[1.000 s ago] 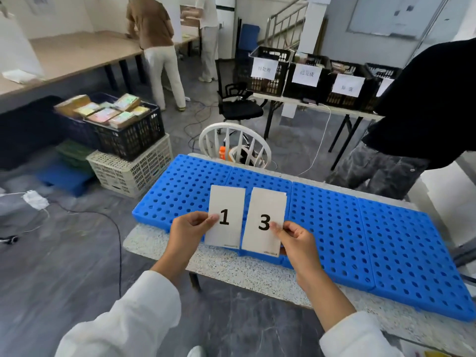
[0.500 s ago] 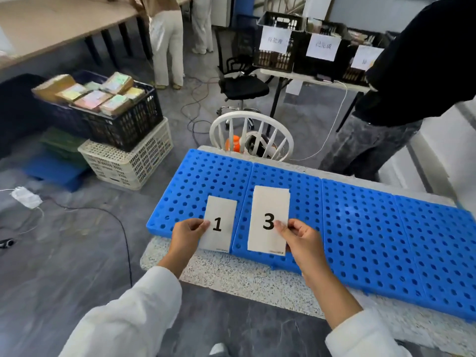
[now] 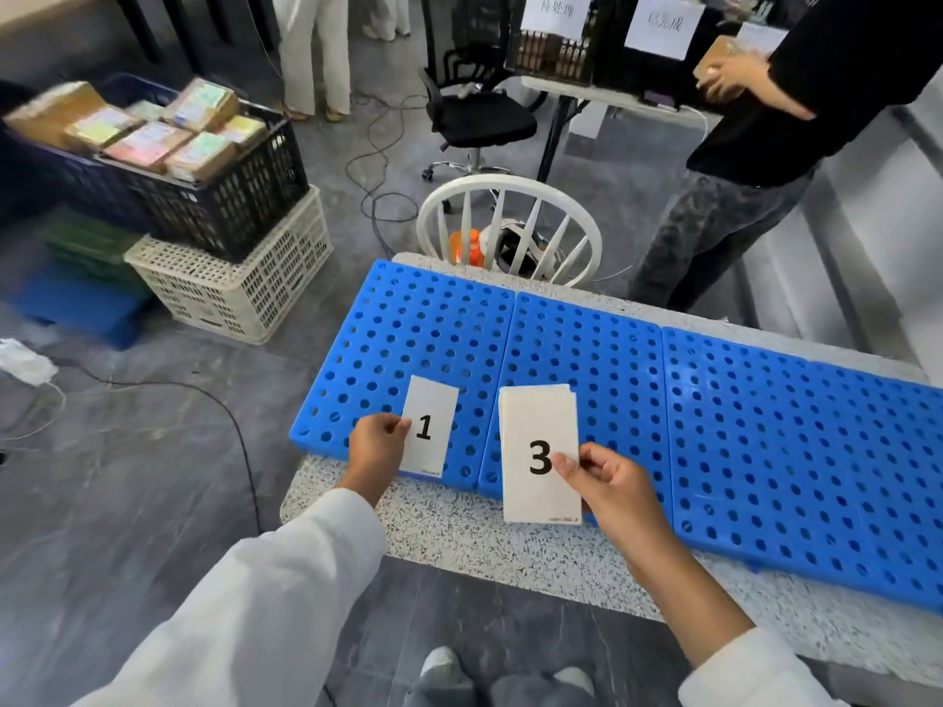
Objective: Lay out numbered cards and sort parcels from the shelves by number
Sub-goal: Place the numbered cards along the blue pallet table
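Observation:
My left hand [image 3: 376,447] pinches the left edge of a white card marked 1 [image 3: 429,426], which lies low over the leftmost blue perforated panel [image 3: 408,324]. My right hand [image 3: 610,482] pinches a small stack of white cards with a 3 on top [image 3: 540,451], held above the second blue panel's front edge. Brown parcels with coloured labels [image 3: 148,130] fill a black crate [image 3: 214,196] on the floor at the left.
The blue panels sit in a row on a speckled stone table [image 3: 459,533]. A white chair [image 3: 510,222] stands behind the table. A person in black [image 3: 755,145] stands at the far right holding a box. Labelled black crates [image 3: 556,43] sit on a back table. Cables cross the floor.
The card marked 1 has moved left and down onto the first panel. The stack with the 3 has come nearer to me. The view has tilted further down.

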`<state>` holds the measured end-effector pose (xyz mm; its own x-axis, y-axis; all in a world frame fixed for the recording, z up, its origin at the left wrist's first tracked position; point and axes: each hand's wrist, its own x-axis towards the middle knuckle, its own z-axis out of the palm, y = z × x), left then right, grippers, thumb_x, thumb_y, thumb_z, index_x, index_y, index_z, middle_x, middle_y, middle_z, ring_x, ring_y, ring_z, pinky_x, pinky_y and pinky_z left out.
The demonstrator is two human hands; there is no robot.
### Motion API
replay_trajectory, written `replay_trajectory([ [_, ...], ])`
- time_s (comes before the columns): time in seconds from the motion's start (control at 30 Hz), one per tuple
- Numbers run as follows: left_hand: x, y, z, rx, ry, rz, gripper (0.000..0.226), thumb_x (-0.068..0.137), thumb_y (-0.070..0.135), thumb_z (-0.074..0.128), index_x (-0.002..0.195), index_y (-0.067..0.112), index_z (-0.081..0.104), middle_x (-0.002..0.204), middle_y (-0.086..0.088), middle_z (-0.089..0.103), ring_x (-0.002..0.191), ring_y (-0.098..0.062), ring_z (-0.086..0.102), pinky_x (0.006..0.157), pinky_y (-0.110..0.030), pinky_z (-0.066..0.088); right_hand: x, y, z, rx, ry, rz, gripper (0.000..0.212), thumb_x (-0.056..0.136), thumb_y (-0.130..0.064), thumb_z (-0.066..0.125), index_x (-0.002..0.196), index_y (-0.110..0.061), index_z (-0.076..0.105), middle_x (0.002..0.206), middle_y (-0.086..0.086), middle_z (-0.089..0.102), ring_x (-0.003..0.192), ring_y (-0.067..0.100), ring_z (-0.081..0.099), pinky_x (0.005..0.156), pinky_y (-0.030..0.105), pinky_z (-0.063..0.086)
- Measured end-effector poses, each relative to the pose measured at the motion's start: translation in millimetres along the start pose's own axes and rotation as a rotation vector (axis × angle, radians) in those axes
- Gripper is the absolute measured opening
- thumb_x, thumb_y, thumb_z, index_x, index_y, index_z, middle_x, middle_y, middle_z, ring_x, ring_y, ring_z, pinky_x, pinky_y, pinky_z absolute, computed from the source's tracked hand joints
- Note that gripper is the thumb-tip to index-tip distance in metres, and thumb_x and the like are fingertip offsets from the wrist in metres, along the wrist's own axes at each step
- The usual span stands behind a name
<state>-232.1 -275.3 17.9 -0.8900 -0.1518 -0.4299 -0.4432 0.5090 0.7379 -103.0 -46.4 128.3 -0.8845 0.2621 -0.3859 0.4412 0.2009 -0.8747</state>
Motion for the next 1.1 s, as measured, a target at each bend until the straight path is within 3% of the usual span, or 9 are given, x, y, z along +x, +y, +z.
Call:
replay_trajectory([
  [0.1, 8, -5, 0, 0.05, 0.012, -0.01, 0.022, 0.099, 0.024, 0.053, 0.085, 0.011, 0.064, 0.07, 0.002, 0.056, 0.061, -0.01, 0.047, 0.049, -0.022, 0.034, 8, -4, 3, 0.019, 0.018, 0.006, 0.021, 0.087, -0.033, 0.067, 0.099, -0.017, 0.069, 0.091, -0.006, 0.076, 0.09, 0.012, 0.071, 0.089, 0.037, 0.055],
  [0.2, 18, -12, -1, 0.099, 0.016, -0.016, 0.024, 0.098, 0.027, 0.053, 0.085, 0.012, 0.066, 0.072, 0.002, 0.06, 0.064, -0.013, 0.053, 0.058, -0.029, 0.046, 12, -10, 6, 0.056, 0.025, 0.011, 0.015, 0.088, -0.03, 0.066, 0.094, -0.017, 0.069, 0.087, -0.006, 0.076, 0.085, 0.011, 0.072, 0.079, 0.028, 0.057],
  [0.3, 22, -17, -1, 0.101, 0.026, -0.031, 0.025, 0.096, 0.031, 0.054, 0.082, 0.014, 0.066, 0.075, 0.0, 0.063, 0.069, -0.019, 0.059, 0.07, -0.04, 0.057, 14, -12, 6, 0.07, 0.019, 0.017, 0.015, 0.088, -0.03, 0.065, 0.095, -0.017, 0.069, 0.087, -0.004, 0.076, 0.084, 0.014, 0.072, 0.073, 0.031, 0.058],
  [0.53, 33, -23, 0, 0.106, 0.019, -0.048, 0.022, 0.096, 0.03, 0.054, 0.082, 0.015, 0.062, 0.08, -0.003, 0.064, 0.073, -0.019, 0.059, 0.076, -0.043, 0.056, 18, -10, 12, 0.072, 0.025, 0.021, 0.014, 0.089, -0.028, 0.065, 0.092, -0.016, 0.07, 0.086, -0.004, 0.076, 0.082, 0.01, 0.072, 0.082, 0.036, 0.058],
  [0.77, 31, -9, -6, 0.2, 0.151, 0.008, 0.034, 0.09, 0.04, 0.061, 0.114, 0.016, 0.059, 0.115, -0.002, 0.055, 0.099, -0.022, 0.058, 0.09, -0.045, 0.05, 20, -5, 20, 0.095, 0.047, 0.021, 0.016, 0.088, -0.029, 0.065, 0.094, -0.015, 0.069, 0.086, -0.006, 0.076, 0.082, 0.009, 0.072, 0.077, 0.03, 0.058],
  [0.87, 14, 23, -4, 0.007, 0.044, 0.052, 0.026, 0.095, 0.031, 0.057, 0.112, 0.013, 0.063, 0.104, 0.0, 0.063, 0.081, -0.01, 0.058, 0.067, -0.026, 0.05, 26, -7, 20, 0.154, 0.171, 0.017, 0.018, 0.087, -0.031, 0.067, 0.099, -0.018, 0.07, 0.089, -0.008, 0.076, 0.086, 0.009, 0.071, 0.078, 0.028, 0.058],
  [0.93, -5, 51, 1, -0.125, -0.07, 0.123, 0.025, 0.097, 0.029, 0.054, 0.105, 0.011, 0.068, 0.097, -0.006, 0.069, 0.075, -0.014, 0.06, 0.06, -0.023, 0.046, 28, -13, 18, 0.181, 0.217, 0.001, 0.014, 0.088, -0.031, 0.067, 0.096, -0.02, 0.071, 0.092, 0.0, 0.076, 0.086, 0.019, 0.07, 0.081, 0.037, 0.058],
  [1.0, -31, 77, 7, -0.25, -0.206, 0.181, 0.031, 0.098, 0.034, 0.051, 0.1, 0.01, 0.071, 0.093, -0.006, 0.073, 0.079, -0.016, 0.065, 0.064, -0.025, 0.049, 26, -19, 15, 0.176, 0.234, -0.03, 0.013, 0.088, -0.033, 0.067, 0.091, -0.021, 0.071, 0.091, 0.007, 0.074, 0.092, 0.032, 0.065, 0.085, 0.046, 0.054],
  [1.1, -65, 104, 17, -0.354, -0.348, 0.221, 0.051, 0.088, 0.056, 0.056, 0.092, 0.008, 0.073, 0.086, -0.007, 0.074, 0.075, -0.014, 0.065, 0.075, -0.033, 0.054, 24, -27, 9, 0.179, 0.214, -0.083, 0.016, 0.087, -0.033, 0.068, 0.09, -0.018, 0.071, 0.083, -0.003, 0.076, 0.083, 0.018, 0.071, 0.067, 0.024, 0.057],
])
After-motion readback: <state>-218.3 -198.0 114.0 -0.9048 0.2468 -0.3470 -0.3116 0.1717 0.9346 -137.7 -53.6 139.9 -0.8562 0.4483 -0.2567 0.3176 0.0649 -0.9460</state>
